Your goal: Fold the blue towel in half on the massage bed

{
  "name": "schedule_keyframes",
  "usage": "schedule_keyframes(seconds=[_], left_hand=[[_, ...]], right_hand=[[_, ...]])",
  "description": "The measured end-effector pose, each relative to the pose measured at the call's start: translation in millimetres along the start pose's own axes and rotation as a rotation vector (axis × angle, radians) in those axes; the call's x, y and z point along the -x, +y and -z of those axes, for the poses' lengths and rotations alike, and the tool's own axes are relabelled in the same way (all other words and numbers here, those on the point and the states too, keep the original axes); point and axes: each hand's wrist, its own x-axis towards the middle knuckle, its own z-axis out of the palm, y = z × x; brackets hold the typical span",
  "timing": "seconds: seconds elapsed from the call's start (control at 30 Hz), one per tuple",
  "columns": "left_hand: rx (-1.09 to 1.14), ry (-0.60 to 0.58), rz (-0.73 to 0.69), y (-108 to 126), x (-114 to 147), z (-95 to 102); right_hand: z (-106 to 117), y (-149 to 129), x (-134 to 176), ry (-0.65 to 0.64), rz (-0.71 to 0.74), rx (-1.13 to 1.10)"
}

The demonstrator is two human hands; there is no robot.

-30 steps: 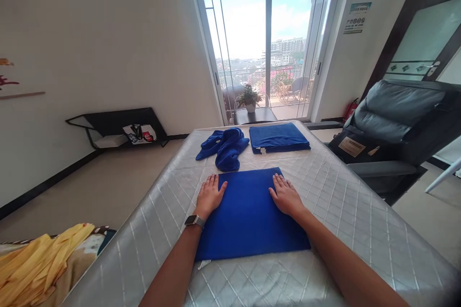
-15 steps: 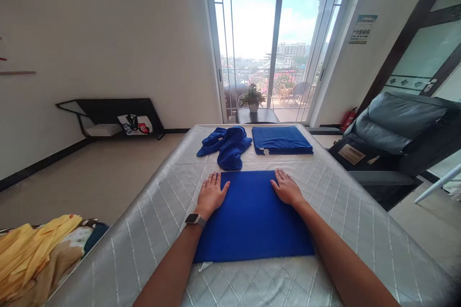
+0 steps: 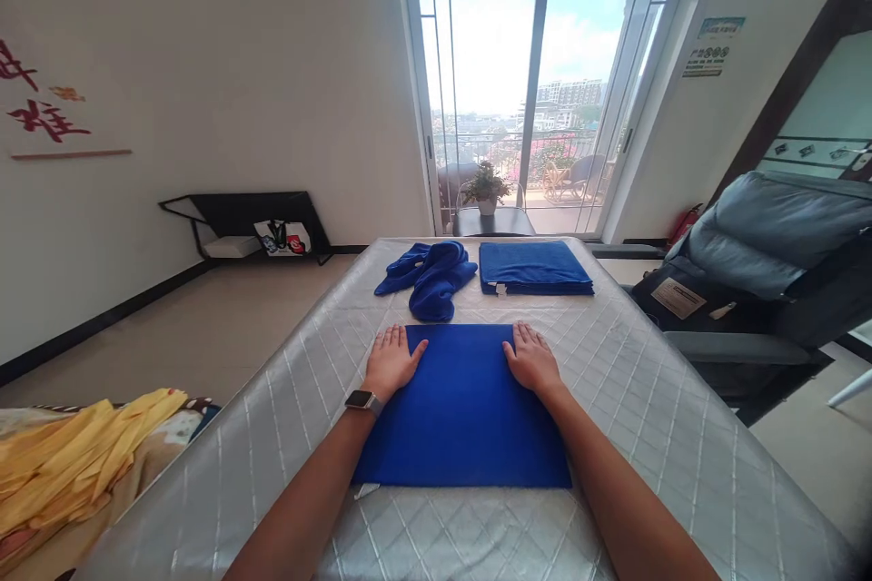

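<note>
A blue towel [image 3: 463,418] lies flat and folded into a rectangle on the silver quilted table cover [image 3: 436,531]. My left hand [image 3: 391,361] rests palm down on its far left corner, fingers stretched out, with a watch on the wrist. On the far right corner lies my right hand [image 3: 533,356], also flat with the fingers extended. A small white tag shows at the towel's near left corner. Beyond my hands sit a crumpled blue towel [image 3: 436,281] on the left and a neat stack of folded blue towels [image 3: 535,268] on the right.
Yellow and brown cloths [image 3: 95,454] are heaped at the lower left. A dark recliner [image 3: 742,254] stands to the right of the table. Behind the far edge, a potted plant [image 3: 486,186] sits on a chair before the sliding glass door [image 3: 538,91].
The view has turned slightly to the left. Both hands stay flat on the folded towel's far corners, with hardly any shift.
</note>
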Motion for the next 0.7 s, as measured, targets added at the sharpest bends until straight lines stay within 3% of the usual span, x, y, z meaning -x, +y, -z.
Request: schedule_keyframes(seconds=[0.1, 0.27, 0.33, 0.4, 0.53, 0.7], left_hand=[[0.019, 0.113, -0.075, 35, 0, 5.9], [0.258, 0.111, -0.498, 144, 7, 9.9], [0.322, 0.121, -0.545, 178, 7, 8.8], [0.348, 0.105, -0.517, 194, 3, 5.9], [0.329, 0.069, -0.464, 174, -2, -2.5], [0.238, 0.023, -0.359, 102, -4, -6.9]], right_hand=[[0, 0, 0, 0.005, 0.002, -0.023], [0, 3, 2, 0.008, 0.025, 0.002], [0, 5, 4, -0.003, 0.053, 0.028], [0, 6, 4, -0.002, 0.07, 0.042], [-1, 4, 2, 0.001, 0.038, 0.01], [-2, 1, -1, 0.003, 0.008, -0.012]])
